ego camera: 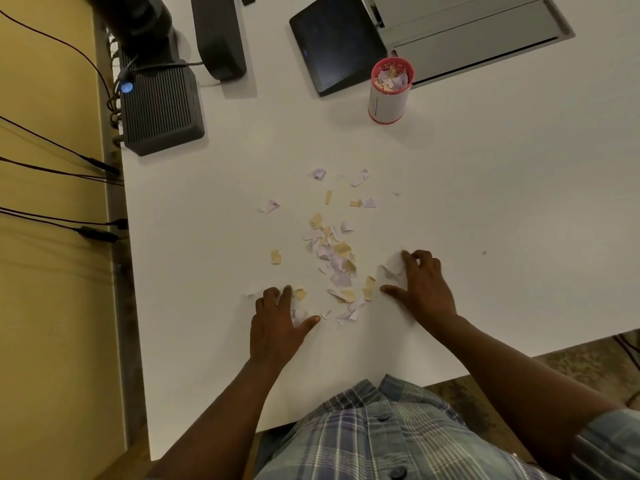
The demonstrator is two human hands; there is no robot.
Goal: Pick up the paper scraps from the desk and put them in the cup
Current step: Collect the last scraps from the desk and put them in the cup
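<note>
We have both hands down flat on the white desk (485,202), one at each side of the near end of the paper scraps (334,258). Our left hand (280,320) lies palm down with the fingers spread, covering a few white pieces at the near left of the pile. Our right hand (422,285) is spread wide too, its fingertips pressing on a white scrap at the pile's right edge. Neither hand has closed around anything that we can see.

The scraps run as a loose strip away from us: thickest between our hands, then thinning to scattered bits toward the far side. A tan piece lies alone to the left, and a few white ones sit well out at the far end.

The cup (389,93), red-rimmed and already partly filled with scraps, stands upright far from us and a little to the right, beyond the last scattered pieces and just beside a dark tablet (332,43). So it lies ahead of the right hand, which is the nearer of the two. We judge the next move is to draw the hands together, bunch the pile, and carry it forward and right to the cup.
</note>
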